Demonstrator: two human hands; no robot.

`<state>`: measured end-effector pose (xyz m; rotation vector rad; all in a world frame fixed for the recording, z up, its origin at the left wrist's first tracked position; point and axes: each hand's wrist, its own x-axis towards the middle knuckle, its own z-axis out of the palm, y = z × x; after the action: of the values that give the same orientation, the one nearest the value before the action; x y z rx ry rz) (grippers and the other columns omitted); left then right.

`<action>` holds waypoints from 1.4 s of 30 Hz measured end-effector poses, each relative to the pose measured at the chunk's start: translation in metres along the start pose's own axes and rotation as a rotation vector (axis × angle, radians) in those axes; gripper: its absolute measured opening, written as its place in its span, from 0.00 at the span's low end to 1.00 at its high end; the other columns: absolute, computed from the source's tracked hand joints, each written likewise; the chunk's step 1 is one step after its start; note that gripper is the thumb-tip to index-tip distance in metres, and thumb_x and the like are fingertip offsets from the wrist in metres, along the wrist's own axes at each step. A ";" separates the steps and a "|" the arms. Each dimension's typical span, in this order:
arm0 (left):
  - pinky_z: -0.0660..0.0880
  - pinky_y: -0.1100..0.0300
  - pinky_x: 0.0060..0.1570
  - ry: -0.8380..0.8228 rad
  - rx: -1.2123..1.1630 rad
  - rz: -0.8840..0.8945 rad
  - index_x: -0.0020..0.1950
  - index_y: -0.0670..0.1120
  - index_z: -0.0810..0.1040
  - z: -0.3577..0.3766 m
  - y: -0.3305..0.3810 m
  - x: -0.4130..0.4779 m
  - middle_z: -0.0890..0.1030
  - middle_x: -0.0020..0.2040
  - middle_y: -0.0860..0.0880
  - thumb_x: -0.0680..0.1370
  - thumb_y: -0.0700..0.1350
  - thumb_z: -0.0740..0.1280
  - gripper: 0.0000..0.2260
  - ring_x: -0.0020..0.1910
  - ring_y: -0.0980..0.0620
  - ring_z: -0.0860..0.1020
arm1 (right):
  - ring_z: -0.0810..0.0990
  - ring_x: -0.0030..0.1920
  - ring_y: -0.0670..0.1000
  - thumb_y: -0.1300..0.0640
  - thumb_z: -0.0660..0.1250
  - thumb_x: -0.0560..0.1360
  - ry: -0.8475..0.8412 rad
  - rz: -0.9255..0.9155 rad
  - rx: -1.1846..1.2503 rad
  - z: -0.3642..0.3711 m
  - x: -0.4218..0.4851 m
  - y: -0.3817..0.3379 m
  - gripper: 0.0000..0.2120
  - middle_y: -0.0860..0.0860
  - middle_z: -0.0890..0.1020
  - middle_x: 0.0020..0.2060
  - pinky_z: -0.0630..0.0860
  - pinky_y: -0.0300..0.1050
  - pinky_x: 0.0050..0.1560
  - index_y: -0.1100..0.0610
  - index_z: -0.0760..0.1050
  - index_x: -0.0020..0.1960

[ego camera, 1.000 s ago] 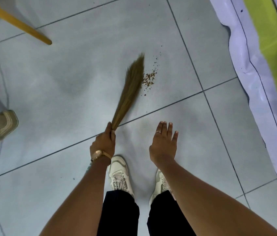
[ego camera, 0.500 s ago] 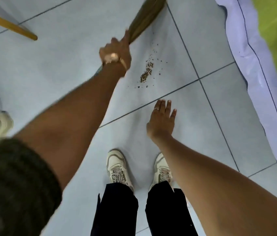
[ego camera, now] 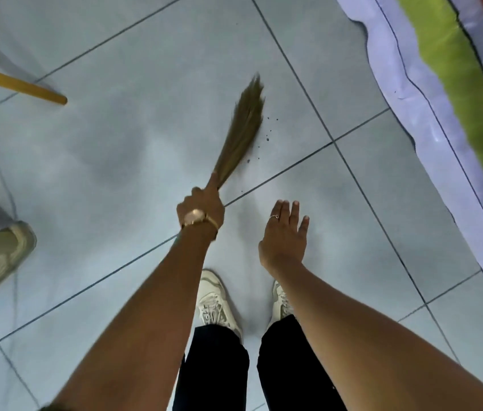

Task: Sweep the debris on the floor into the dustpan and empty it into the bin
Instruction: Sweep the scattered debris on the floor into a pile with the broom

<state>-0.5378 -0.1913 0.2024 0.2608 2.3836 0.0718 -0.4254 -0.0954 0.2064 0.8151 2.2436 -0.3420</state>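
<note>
straw broom (ego camera: 241,134) in left hand (ego camera: 201,210), debris (ego camera: 266,134) beside bristles

The broom (ego camera: 241,134) is smeared by motion, its bristle tips indistinct, and its grip end is buried inside the left hand (ego camera: 201,210). The debris (ego camera: 266,134) shows only as tiny dark specks. The wooden stick (ego camera: 18,84) runs off the left edge.

The left hand (ego camera: 201,210) is closed in a fist around the grass broom (ego camera: 241,132), wrist bent, forearm stretched forward. To the right of the broom's grip and apart from it, the right hand (ego camera: 284,235) hovers empty, palm down, fingers (ego camera: 293,212) straight and slightly spread.
</note>
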 end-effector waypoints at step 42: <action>0.76 0.50 0.40 -0.188 0.075 0.147 0.75 0.66 0.38 0.136 -0.168 -0.111 0.73 0.55 0.46 0.83 0.46 0.51 0.29 0.48 0.42 0.79 | 0.46 0.79 0.57 0.47 0.50 0.81 0.154 -0.114 -0.114 0.048 -0.044 0.031 0.32 0.58 0.51 0.78 0.46 0.58 0.77 0.63 0.45 0.78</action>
<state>-0.3943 -0.3818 0.1547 0.4588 2.1806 0.0248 -0.3556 -0.1136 0.2028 0.6753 2.4351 -0.2079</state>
